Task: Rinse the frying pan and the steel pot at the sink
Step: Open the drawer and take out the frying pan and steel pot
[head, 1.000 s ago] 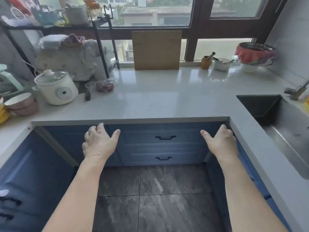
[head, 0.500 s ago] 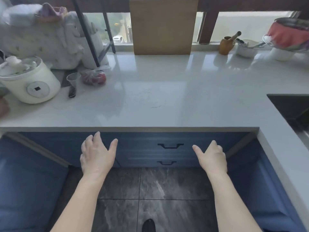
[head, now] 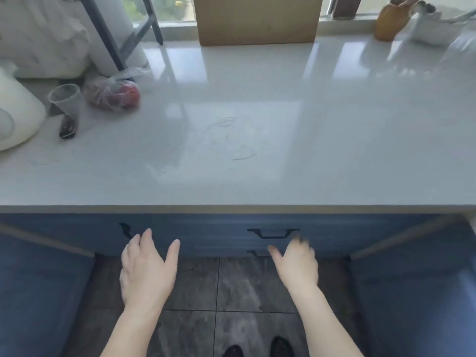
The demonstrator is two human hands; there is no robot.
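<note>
Neither the frying pan, the steel pot nor the sink shows in the head view. My left hand [head: 146, 269] is held out with fingers spread, in front of the blue cabinet [head: 206, 233] below the counter edge, close to a black door handle [head: 126, 229]. My right hand [head: 296, 264] is also spread and holds nothing; it is blurred, just below the upper black drawer handle [head: 273, 233] and over a lower one.
The white countertop [head: 257, 140] spans the view. On it at the left stand a white cooker [head: 15, 117], a plastic cup [head: 65, 99] and a bag of red fruit [head: 113, 92]. A wooden board [head: 257, 19] leans at the back. A brown jar [head: 391, 19] stands far right.
The view has come closer to the counter and tilted down, so the sink left the frame. Both hands moved forward toward the cabinet handles and stay empty.
</note>
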